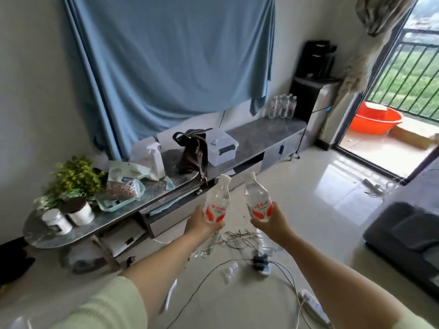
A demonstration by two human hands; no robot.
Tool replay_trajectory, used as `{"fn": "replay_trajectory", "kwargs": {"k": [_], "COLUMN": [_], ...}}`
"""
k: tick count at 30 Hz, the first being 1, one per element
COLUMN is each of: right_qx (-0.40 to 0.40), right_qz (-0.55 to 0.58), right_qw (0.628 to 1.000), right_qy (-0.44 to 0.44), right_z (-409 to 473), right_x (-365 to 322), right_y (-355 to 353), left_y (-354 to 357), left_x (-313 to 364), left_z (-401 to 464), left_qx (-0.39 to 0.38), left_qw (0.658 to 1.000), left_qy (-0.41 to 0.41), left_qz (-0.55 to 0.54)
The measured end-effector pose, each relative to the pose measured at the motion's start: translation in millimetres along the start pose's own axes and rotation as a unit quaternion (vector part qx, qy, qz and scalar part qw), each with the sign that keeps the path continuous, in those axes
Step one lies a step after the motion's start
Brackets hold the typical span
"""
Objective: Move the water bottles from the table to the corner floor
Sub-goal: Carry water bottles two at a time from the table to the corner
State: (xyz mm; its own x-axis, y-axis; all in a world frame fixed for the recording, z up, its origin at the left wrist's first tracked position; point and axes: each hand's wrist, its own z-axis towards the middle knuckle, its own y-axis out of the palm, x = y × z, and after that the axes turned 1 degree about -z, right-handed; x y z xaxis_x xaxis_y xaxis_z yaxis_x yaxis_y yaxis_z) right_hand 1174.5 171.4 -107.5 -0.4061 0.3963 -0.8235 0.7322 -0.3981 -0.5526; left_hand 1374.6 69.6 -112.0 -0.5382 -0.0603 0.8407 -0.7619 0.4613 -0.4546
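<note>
Both hands, left [202, 222] and right [273, 222], each grip a water bottle above open floor [308, 191].

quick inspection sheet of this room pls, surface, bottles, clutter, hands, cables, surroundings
surface: long grey cabinet top along the wall.
job's things: one water bottle in the left hand, one in the right hand; bottle group standing at the cabinet's far end.
clutter: brown bag, clear box, spray bottle, green tray, plant, two jars.
grippers: left hand and right hand each closed round a bottle.
cables: loose wires and power strip on the floor.
surroundings: blue curtain, balcony door, orange basin.
</note>
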Motion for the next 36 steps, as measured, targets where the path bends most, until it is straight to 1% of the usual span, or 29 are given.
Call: {"fn": "replay_trajectory", "kwargs": {"k": [4,8,14,19,22,27,30,32,36], "right_qx": [0.031,0.057,0.097,0.122,0.124,0.141,0.168,0.178,0.202], "right_qz": [-0.023,-0.065,-0.056,-0.01,-0.003,-0.002,0.011,0.022,0.017], "right_qw": [0.999,0.996,0.992,0.988,0.988,0.984,0.979,0.975,0.969], "right_qy": [0.009,0.028,0.063,0.09,0.096,0.111,0.114,0.131,0.14], "right_z": [23.5,45.7,76.5,112.3,139.6,201.2,230.8,246.7,285.0], "right_x": [30.8,58.9,92.7,109.7,115.7,117.4,111.4,115.0,122.5], "right_y": [-57.1,-114.6,-175.0,-190.2,-195.2,-216.9,-235.1,-244.3,-273.8], "left_y": [61.1,117.6,183.3,217.3,231.0,245.9,249.3,257.0,280.4], "left_x": [48.0,87.5,126.2,150.9,164.7,195.7,219.6,228.4,261.1], "left_z": [26.6,50.9,82.1,114.2,144.2,218.0,253.8,274.9,310.5], "left_qx": [-0.033,-0.05,-0.084,-0.113,-0.123,-0.137,-0.141,-0.142,-0.156], "left_qw": [0.999,0.998,0.995,0.99,0.987,0.984,0.984,0.985,0.982], "left_qy": [0.032,0.039,0.05,0.049,0.051,0.065,0.067,0.068,0.077], "left_qz": [0.001,0.004,0.033,0.075,0.084,0.097,0.081,0.074,0.067]}}
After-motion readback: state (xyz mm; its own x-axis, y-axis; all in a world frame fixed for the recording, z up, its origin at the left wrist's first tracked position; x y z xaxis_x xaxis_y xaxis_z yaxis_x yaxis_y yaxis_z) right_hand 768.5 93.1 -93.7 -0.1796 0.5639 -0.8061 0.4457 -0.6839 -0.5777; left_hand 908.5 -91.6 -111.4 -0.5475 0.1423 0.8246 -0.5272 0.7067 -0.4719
